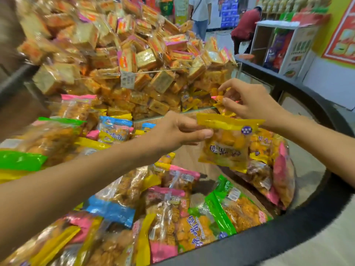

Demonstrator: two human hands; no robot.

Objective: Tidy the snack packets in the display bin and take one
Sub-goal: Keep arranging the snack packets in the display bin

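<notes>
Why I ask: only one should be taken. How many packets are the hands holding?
2. The left hand pinches a yellow packet above the bin; the right hand pinches a smaller packet by the rear pile.

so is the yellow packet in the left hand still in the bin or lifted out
Lifted out: the left hand pinches the yellow packet by its top seal, hanging above the bin's bare wooden floor.

Beyond the bin, a white display stand holding boxed goods sits on a dark counter. A person in a red top bends beside it; another in a white shirt stands farther back.
</notes>
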